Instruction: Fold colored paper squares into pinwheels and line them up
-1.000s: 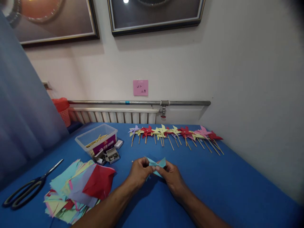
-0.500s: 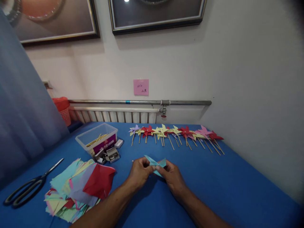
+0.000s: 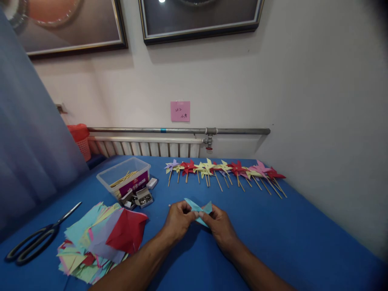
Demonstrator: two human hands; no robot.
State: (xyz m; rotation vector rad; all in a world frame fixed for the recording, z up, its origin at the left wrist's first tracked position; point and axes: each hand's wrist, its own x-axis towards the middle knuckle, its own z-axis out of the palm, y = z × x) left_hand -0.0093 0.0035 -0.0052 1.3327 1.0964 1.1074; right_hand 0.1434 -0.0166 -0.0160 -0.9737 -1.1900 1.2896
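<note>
A light-blue paper pinwheel (image 3: 207, 208), its corners folded in toward the middle, is held just above the blue table. My left hand (image 3: 181, 218) pinches it from the left, and my right hand (image 3: 220, 224) grips it from the right. Both thumbs press together near its centre, and the fingers behind the paper are mostly hidden. At the far side of the table lies a row of finished paper pinwheels (image 3: 207, 166) on wooden sticks, in red, yellow, pink and purple.
To the left is a pile of coloured paper sheets (image 3: 100, 238), with black-handled scissors (image 3: 45, 236) beside it. Behind stand a clear plastic box (image 3: 123, 171) of sticks and a small open box of metal pins (image 3: 144, 198). A radiator (image 3: 151, 146) runs along the wall.
Almost nothing differs. Both hands keep their pinch on the light-blue paper, with at most a slight shift of the thumbs and the right-hand corner.
</note>
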